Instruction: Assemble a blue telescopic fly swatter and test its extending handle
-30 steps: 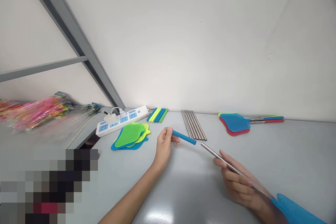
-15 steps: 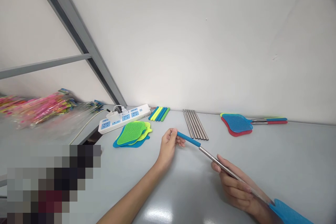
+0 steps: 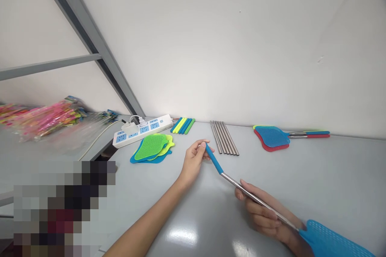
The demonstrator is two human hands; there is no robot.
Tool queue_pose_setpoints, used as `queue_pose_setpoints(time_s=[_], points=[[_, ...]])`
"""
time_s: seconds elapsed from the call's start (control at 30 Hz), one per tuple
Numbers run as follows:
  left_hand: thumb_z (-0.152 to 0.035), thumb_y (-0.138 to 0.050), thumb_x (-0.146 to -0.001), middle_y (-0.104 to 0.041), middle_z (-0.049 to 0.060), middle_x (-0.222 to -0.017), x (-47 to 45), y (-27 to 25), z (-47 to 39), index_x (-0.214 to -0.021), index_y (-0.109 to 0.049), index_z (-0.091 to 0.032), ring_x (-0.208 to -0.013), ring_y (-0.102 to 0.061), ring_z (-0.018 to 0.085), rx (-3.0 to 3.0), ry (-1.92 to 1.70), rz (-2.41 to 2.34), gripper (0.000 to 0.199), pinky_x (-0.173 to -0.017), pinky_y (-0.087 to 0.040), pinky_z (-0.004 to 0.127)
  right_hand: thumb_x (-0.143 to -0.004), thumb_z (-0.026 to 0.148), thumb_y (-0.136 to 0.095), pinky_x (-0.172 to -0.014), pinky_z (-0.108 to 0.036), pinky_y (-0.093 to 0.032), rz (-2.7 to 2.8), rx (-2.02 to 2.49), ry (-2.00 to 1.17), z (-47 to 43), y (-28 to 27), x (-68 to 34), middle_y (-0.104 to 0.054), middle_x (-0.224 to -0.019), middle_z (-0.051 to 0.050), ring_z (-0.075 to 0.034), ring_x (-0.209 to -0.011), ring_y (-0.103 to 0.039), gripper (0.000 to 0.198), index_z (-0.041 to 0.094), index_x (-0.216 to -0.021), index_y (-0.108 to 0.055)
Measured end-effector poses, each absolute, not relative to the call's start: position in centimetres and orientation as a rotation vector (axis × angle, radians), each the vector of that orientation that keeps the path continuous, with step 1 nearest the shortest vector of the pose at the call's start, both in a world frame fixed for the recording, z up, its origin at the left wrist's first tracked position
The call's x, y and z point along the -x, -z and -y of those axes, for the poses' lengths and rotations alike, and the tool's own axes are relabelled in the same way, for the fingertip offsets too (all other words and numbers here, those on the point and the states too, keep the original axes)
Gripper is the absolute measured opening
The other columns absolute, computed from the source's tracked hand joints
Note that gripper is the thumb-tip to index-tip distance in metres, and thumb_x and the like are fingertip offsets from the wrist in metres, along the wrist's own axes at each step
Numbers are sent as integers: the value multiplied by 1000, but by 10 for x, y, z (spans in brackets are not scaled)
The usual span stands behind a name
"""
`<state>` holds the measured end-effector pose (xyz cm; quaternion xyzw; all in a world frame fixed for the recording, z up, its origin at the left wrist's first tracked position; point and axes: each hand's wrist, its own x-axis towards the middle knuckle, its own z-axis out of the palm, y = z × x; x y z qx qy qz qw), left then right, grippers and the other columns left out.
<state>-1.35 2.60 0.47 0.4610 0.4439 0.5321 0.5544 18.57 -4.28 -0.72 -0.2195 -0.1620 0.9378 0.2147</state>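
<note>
My left hand [image 3: 193, 158] pinches the far end of a blue handle sleeve [image 3: 215, 161] between thumb and fingers. The sleeve's other end meets a thin metal rod [image 3: 232, 180], with a visible bend where they join. My right hand [image 3: 261, 213] is closed around the rod, which lies across its fingers. At the rod's lower end is a blue perforated fly swatter head [image 3: 334, 237], partly cut off by the frame's bottom edge. How deep the rod sits in the sleeve is hidden.
Behind my hands lie several metal rods [image 3: 224, 138], several coloured handle sleeves [image 3: 182, 125] and stacked swatter heads [image 3: 150, 147]. A white power strip [image 3: 143, 130] is at left. Whole fly swatters [image 3: 273, 136] lie at right. Bagged pink items [image 3: 51, 118] rest on the far-left surface.
The blue sleeve has tilted more steeply, so its bend against the rod is sharper. My right hand and the swatter have shifted slightly left; the head shows more. The view has tipped slightly.
</note>
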Motion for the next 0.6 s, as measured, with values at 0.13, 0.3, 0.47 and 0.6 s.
queue_pose_setpoints(time_s=[0.13,0.3,0.47,0.6], points=[[-38,-47,-75,-63,7,-81,12,-5,-24,-98,-50,-16,-65,-59,13,-1122,-1230,-1031,32,-62,-45,25,-82,42,-35,-23,-14,-9,463,658,-2597,44,8,-181,-28,-28,12,-2,-22,-9,30,16,-81,-51],[-33,-51,-73,-61,5,-89,9,-6,-21,-111,-36,-22,-67,-59,13,-1131,-1276,-1012,43,-62,-46,26,-83,43,-34,-24,-13,-8,487,691,-2522,43,5,-179,-25,-29,12,-2,-24,-9,30,18,-81,-51],[-30,-55,-70,-59,5,-89,7,-8,-19,-105,-41,-21,-70,-57,12,-1133,-1259,-989,39,-62,-45,24,-81,44,-36,-26,-14,-9,537,768,-2440,43,3,-179,-24,-31,11,-2,-26,-8,31,18,-81,-52],[-28,-56,-70,-58,5,-85,2,-6,-14,-103,-40,-19,-68,-56,12,-1106,-1188,-999,38,-61,-45,24,-80,46,-36,-26,-14,-9,552,793,-2427,42,3,-178,-24,-30,11,-3,-27,-8,31,19,-83,-52]])
